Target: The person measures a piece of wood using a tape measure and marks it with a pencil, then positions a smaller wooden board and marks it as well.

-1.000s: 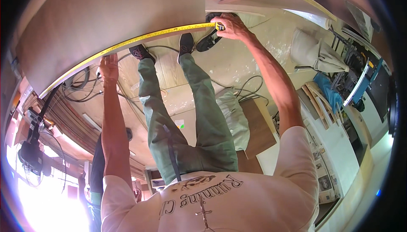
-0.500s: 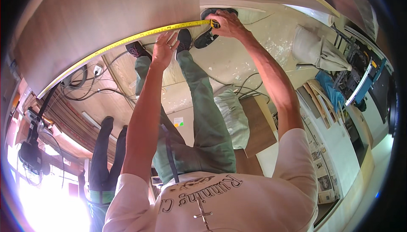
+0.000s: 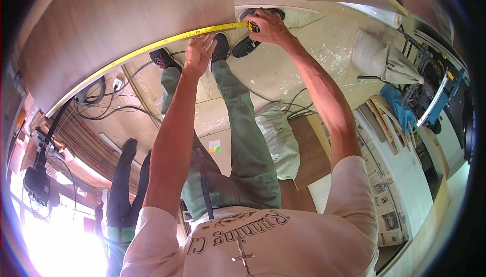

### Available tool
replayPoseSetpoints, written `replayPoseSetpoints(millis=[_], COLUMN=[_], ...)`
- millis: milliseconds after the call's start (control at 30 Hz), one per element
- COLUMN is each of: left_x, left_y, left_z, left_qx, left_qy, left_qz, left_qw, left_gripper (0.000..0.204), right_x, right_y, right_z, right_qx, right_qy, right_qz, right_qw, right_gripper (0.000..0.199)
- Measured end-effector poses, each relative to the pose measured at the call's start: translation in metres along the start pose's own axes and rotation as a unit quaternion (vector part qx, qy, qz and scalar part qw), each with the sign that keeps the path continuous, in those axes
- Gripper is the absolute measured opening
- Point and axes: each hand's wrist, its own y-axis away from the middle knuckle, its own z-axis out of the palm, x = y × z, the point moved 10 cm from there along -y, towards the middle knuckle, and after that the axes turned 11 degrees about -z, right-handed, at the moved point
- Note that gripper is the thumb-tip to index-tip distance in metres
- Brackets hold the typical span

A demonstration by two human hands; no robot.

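Tape (image 3: 172,39) lines the board (image 3: 131,14), upper left; right grip (image 3: 271,27) encloses its case (image 3: 253,27); left grip (image 3: 196,56), loosely open, seemingly empty, has shifted right, nearer the case.

A pale short-sleeved shirt (image 3: 309,241) bears dark curved lettering (image 3: 253,230) and, at its 11 o'clock, a dark drawing (image 3: 230,220). A cross pendant (image 3: 243,258) hangs at the drawing's 6 o'clock. Green trousers (image 3: 248,140); dark strap (image 3: 206,191) running toward 12 o'clock; dark shoes (image 3: 220,48).
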Motion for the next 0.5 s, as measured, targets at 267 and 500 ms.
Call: replayPoseSetpoints(millis=[267, 500], left_x=[0.000, -0.001], left_y=[0.003, 0.005], left_z=[0.003, 0.004], left_qx=[0.026, 0.029], left_qy=[-0.017, -0.011], left_qz=[0.024, 0.031], left_qw=[0.999, 0.999], left_gripper=[0.029, 0.032], right_x=[-0.002, -0.007], right_y=[0.006, 0.012], right_z=[-0.002, -0.006], right_qx=[0.025, 0.039], right_qy=[0.009, 0.020], right_qz=[0.001, 0.003], right_qw=[1.000, 0.999], right_gripper=[0.043, 0.043])
